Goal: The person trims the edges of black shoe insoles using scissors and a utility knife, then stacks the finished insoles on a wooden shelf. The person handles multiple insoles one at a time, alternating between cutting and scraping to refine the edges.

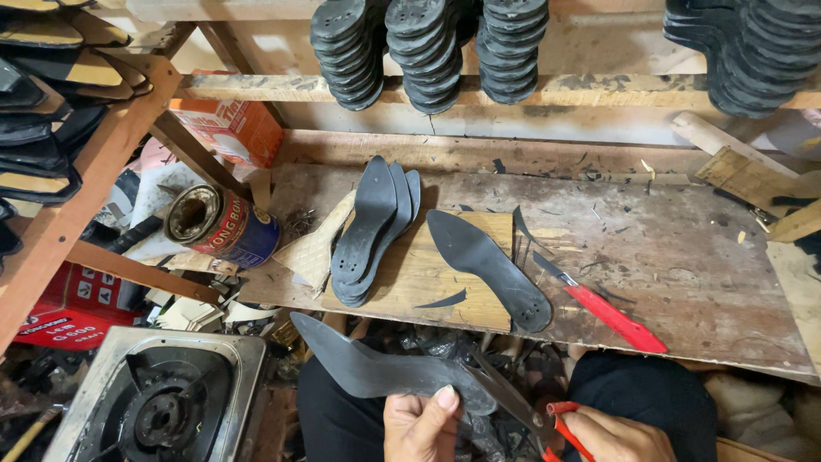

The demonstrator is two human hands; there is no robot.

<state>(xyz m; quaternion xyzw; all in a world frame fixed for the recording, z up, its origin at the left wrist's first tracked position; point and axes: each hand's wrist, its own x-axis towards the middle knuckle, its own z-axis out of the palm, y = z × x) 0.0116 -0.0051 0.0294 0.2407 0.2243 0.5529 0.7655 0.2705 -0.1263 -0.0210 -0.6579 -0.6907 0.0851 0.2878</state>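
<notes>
In the head view, the left hand [421,425] pinches a black shoe sole [376,368] held low over the person's lap, and the right hand [611,435] grips red-handled scissors [513,402] whose blades meet the sole's end. The thumb sits close to the blades, so a slip could nick it. The floppy sole might bend and the cut go crooked, or the red knife [603,308] near the surface [684,257] edge could get knocked off.
</notes>
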